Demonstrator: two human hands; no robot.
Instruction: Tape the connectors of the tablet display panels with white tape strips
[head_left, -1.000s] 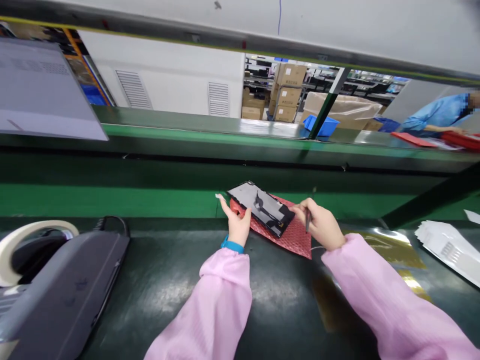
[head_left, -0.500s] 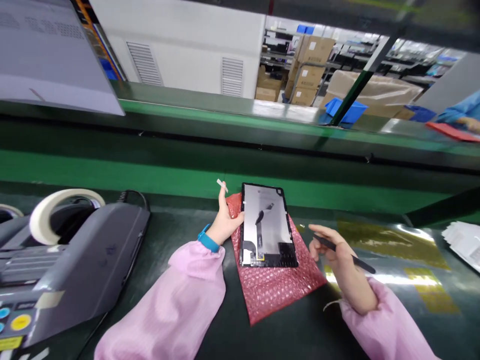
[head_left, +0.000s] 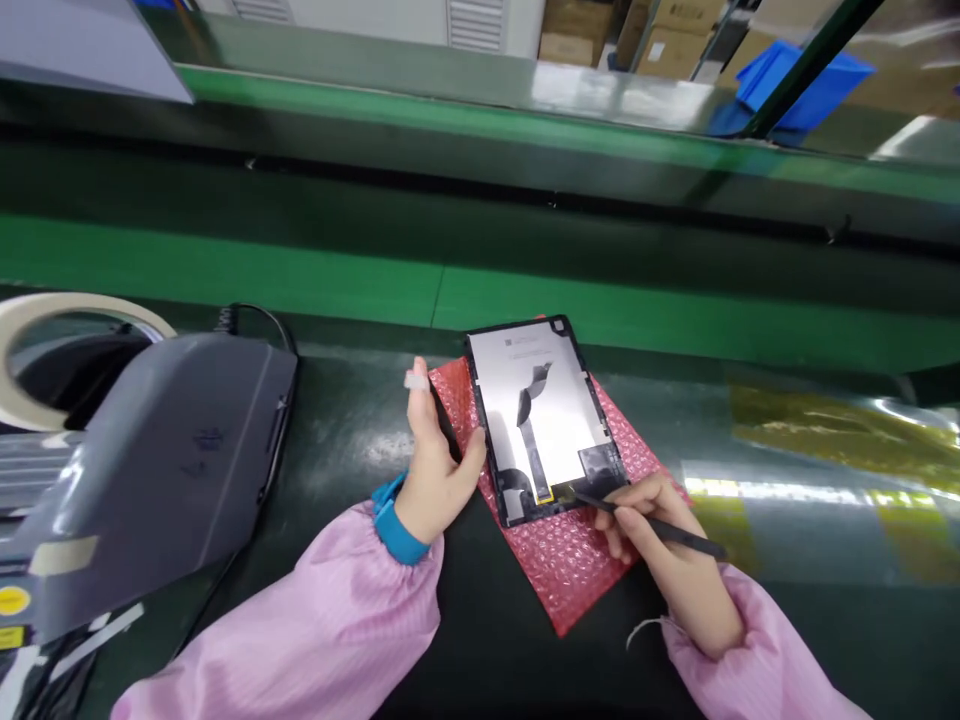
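A tablet screen panel (head_left: 544, 410) lies back side up on a red bubble-wrap bag (head_left: 577, 560) on the dark bench. A black flex cable runs down its pale back. My left hand (head_left: 435, 460) steadies the panel's left edge with thumb and palm, the fingers standing upright; a small piece of tape (head_left: 416, 380) sticks to a fingertip. My right hand (head_left: 660, 545) is closed on black tweezers (head_left: 645, 520), held like a pen. Their tip touches the panel's lower edge near a yellow spot.
A grey tape dispenser machine (head_left: 165, 450) with a roll of pale tape (head_left: 67, 320) stands at the left, its cable behind it. A green conveyor belt (head_left: 300, 270) runs along the back. Shiny yellow film (head_left: 825, 440) lies on the bench at the right.
The view has tilted down and closer. The panel and bag were turned slightly. My right hand moved in from the right and set the tweezers' tip on the panel's lower edge.
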